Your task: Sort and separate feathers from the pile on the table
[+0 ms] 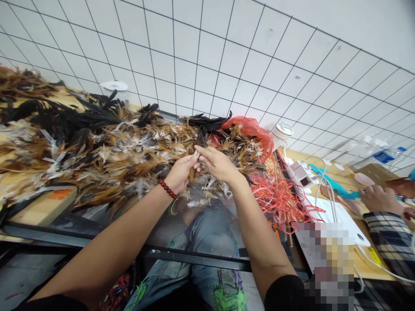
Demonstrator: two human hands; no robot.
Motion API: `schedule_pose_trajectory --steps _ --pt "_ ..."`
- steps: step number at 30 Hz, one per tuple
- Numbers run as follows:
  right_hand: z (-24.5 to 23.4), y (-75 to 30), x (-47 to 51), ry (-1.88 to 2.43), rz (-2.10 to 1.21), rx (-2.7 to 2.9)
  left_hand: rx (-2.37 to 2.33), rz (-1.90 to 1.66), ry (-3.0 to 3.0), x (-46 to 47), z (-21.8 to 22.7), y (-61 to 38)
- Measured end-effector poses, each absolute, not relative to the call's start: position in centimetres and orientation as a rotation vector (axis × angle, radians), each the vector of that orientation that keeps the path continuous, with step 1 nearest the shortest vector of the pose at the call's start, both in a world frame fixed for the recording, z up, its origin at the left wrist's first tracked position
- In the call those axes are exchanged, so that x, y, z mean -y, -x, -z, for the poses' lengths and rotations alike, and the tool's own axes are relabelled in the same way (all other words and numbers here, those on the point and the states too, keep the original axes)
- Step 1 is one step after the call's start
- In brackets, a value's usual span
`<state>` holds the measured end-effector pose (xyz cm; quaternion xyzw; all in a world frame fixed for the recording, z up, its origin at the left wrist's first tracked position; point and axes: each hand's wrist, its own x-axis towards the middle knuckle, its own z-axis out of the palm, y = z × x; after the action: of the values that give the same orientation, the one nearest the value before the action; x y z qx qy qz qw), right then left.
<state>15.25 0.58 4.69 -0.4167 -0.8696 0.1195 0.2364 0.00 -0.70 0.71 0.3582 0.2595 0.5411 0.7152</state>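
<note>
My left hand (180, 172), with a red bead bracelet (167, 189) at the wrist, and my right hand (218, 164) meet over a big heap of brown, tan and black feathers (123, 151). Both hands pinch together at the fingertips on a few brown feathers (196, 153) at the heap's near edge. The rest of the held feathers is hidden among the pile.
A red plastic bag (256, 131) lies at the heap's right end, above a tangle of red strips (279, 194). A white cable (327, 190) and a white device (300, 172) sit on the wooden table (35, 207). Another person's hand (378, 198) in a plaid sleeve works at right.
</note>
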Motion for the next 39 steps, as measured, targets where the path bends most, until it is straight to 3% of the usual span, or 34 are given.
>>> schedule_pose_trajectory --steps 13,28,35,39 --pt "-4.1 -15.6 -1.3 1.000 -0.507 2.195 -0.603 -1.210 -0.788 0.7 -1.0 0.1" --pt "-4.4 -14.7 -0.8 0.848 -1.316 1.586 -0.429 -1.061 -0.842 1.4 -1.5 0.2" --pt "-4.3 -14.4 -1.5 0.944 -1.056 1.641 -0.657 -1.046 -0.851 0.8 -1.4 0.7" --pt "-4.1 -14.2 -1.2 0.965 -1.155 1.621 -0.623 -1.023 -0.832 0.8 -1.4 0.5"
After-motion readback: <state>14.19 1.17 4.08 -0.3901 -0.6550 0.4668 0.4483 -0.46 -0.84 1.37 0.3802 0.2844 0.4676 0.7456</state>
